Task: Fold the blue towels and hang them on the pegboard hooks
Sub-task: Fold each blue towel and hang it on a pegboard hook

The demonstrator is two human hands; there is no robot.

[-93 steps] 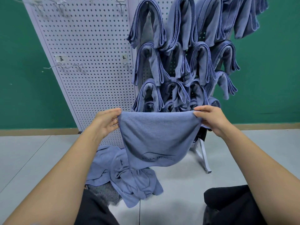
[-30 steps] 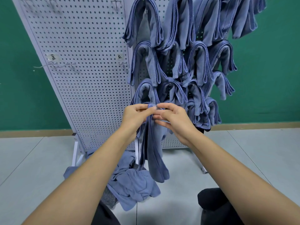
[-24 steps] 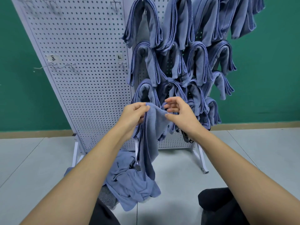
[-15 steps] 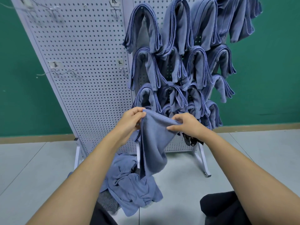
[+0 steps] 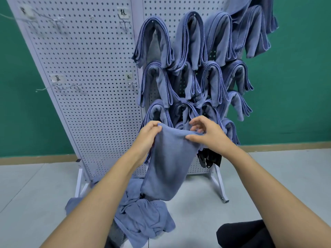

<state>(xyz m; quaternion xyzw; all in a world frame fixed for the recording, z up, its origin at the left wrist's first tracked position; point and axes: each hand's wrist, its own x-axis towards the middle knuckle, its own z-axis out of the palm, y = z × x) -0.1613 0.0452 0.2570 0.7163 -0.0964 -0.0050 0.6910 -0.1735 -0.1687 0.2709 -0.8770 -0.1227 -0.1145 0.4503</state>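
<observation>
I hold a folded blue towel (image 5: pixel 170 161) up in front of the white pegboard (image 5: pixel 93 72). My left hand (image 5: pixel 148 135) pinches its top left corner. My right hand (image 5: pixel 206 135) grips the top right edge with thumb and forefinger, the other fingers spread. The towel hangs down as a narrow strip. Several folded blue towels (image 5: pixel 193 65) hang on hooks across the board's right half. A heap of loose blue towels (image 5: pixel 143 213) lies on the floor below my arms.
Bare hooks (image 5: pixel 68 86) with small labels stick out of the board's left half. The board stands on white legs (image 5: pixel 218 185) on a grey floor before a green wall. Something black (image 5: pixel 209 158) hangs low on the board. Dark clothing (image 5: pixel 240 233) shows at the bottom right.
The towel went from spread wide between both hands to folded in half into a narrow strip. My hands came together, then moved a little apart along its top edge.
</observation>
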